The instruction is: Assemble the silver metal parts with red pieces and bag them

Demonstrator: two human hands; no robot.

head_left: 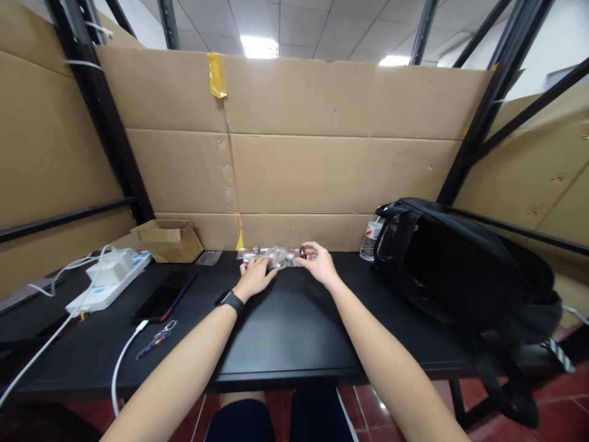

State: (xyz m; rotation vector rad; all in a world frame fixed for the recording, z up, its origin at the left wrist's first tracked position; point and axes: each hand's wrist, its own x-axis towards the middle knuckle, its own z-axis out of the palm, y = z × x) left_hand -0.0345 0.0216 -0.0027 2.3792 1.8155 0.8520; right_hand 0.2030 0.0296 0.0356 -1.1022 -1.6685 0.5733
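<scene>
A row of small clear plastic packets with red and dark bits inside lies along the back of the black table, against the cardboard. My left hand, with a dark watch on its wrist, rests over the left end of the row, fingers spread on the plastic. At the right end, the thumb and fingers of my right hand close around a small dark-and-red packet. What exactly the packets contain is too small to make out.
On the left stand a small open cardboard box, a white power strip with cables, a dark phone or tablet plugged into a white cable, and a keychain. To the right are a water bottle and a black backpack.
</scene>
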